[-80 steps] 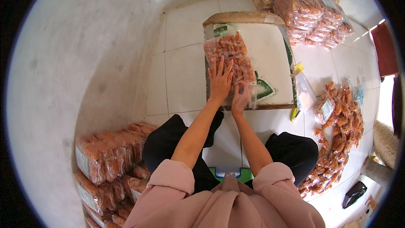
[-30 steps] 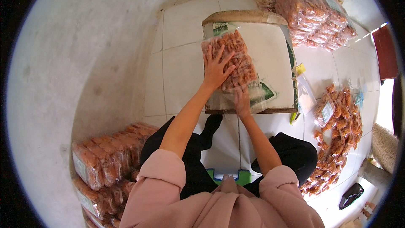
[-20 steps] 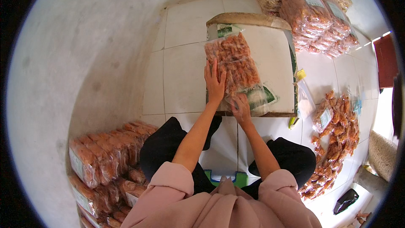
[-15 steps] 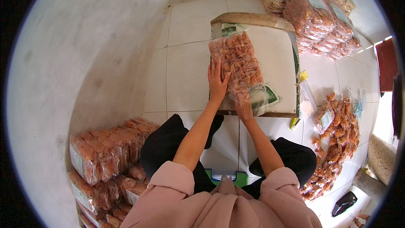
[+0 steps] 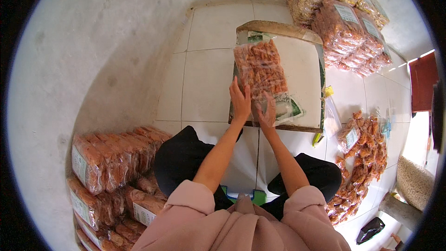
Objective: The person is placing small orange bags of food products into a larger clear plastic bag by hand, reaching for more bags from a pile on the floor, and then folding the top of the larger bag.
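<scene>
A clear plastic bag packed with orange-brown snack pieces (image 5: 261,65) lies flat on a low white-topped board or bench (image 5: 304,79) with worn green edges. Its slack, unfilled end points toward me. Along the bag's left edge rests my left hand (image 5: 240,104), fingers stretched out and touching the plastic. My right hand (image 5: 266,114) is at the slack end, thumb and fingers apart, close to the packed pieces. Clear film seems to overlap it; whether the hand is inside the bag or only against it, I cannot tell.
Filled snack bags (image 5: 109,158) are stacked at the lower left; more bags (image 5: 344,28) are piled at the far right. Small wrapped pieces (image 5: 364,158) spread over the tiled floor on the right. A yellow-green tool (image 5: 318,139) lies beside the board. A black bag (image 5: 370,230) sits lower right.
My right hand's fingers have spread apart at the bag's slack end. My left hand stays along the bag's left side. The whole view has shifted slightly.
</scene>
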`<move>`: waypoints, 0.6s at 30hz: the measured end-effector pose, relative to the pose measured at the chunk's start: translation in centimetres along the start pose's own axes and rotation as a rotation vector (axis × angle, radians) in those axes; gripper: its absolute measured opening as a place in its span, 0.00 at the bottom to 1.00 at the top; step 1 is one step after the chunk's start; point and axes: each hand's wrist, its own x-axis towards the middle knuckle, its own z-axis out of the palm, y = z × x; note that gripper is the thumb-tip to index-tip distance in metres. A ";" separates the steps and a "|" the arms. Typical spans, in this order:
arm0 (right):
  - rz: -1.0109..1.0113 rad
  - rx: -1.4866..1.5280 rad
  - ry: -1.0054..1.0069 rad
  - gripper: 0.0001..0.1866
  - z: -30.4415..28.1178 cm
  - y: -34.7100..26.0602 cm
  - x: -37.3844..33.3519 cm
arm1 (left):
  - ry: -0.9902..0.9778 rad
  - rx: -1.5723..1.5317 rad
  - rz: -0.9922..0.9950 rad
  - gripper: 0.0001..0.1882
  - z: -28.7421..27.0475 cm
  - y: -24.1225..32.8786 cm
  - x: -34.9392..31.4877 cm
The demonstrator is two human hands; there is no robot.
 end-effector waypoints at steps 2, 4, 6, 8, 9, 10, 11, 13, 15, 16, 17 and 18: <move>0.173 -0.018 -0.029 0.24 0.8 0.1 0.3 | 0.028 0.001 0.101 0.31 0.5 -0.3 2.8; 0.250 -0.067 -0.069 0.27 1.8 -0.5 0.3 | -0.001 0.132 0.228 0.29 0.3 -0.5 5.9; 0.334 -0.130 -0.103 0.29 2.4 -0.6 0.5 | -0.061 0.142 0.197 0.27 1.0 0.1 7.8; 0.399 -0.247 -0.198 0.34 3.2 -0.6 1.0 | -0.127 0.161 0.164 0.25 1.6 0.1 8.1; 0.404 -0.248 -0.196 0.34 3.2 -0.4 1.4 | -0.130 0.192 0.210 0.24 1.9 0.0 8.0; 0.394 -0.158 -0.201 0.37 3.3 -0.3 1.8 | -0.130 0.228 0.253 0.24 1.9 -0.2 7.9; 0.383 -0.067 -0.205 0.40 3.4 -0.3 2.2 | -0.132 0.233 0.250 0.24 1.8 -0.4 7.9; 0.377 -0.071 -0.238 0.40 3.4 -0.4 2.5 | -0.189 0.237 0.214 0.24 1.5 -0.7 7.9; 0.367 -0.076 -0.271 0.40 3.4 -0.3 3.0 | -0.178 0.276 0.226 0.26 1.2 -0.8 7.9; 0.375 -0.108 -0.348 0.40 3.1 -0.1 3.4 | -0.177 0.303 0.243 0.27 1.3 -0.4 7.8; 0.383 -0.140 -0.426 0.40 2.7 0.0 3.6 | -0.183 0.298 0.246 0.27 1.6 0.0 7.6; 0.388 -0.146 -0.421 0.40 2.1 0.2 3.7 | -0.202 0.307 0.226 0.29 1.9 0.4 7.2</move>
